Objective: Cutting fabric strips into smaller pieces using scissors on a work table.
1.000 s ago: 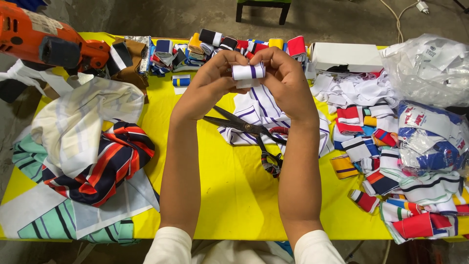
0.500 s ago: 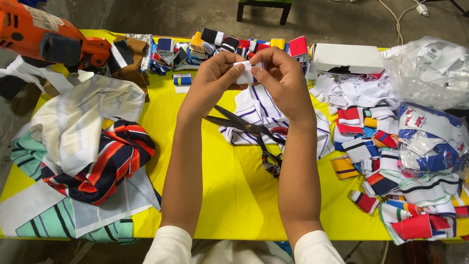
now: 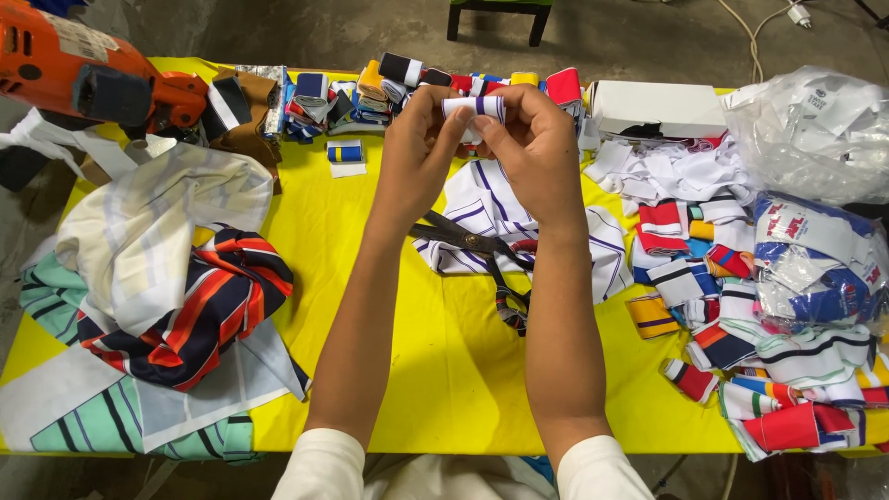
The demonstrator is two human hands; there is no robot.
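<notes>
Head view — left hand (image 3: 417,153) and right hand (image 3: 535,148), each grip pinching white blue-striped fabric roll (image 3: 473,107).

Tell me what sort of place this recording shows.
Probably a garment or textile workshop: a yellow table heaped with striped knit trim pieces, tailor's scissors, and both hands rolling a white strip.

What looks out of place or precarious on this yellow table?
The scissors lie open on a striped white cloth, blades exposed beneath both forearms. Fabric on the table's left edge hangs over the side. Both hands, left and right, simply pinch a small striped fabric roll.
</notes>
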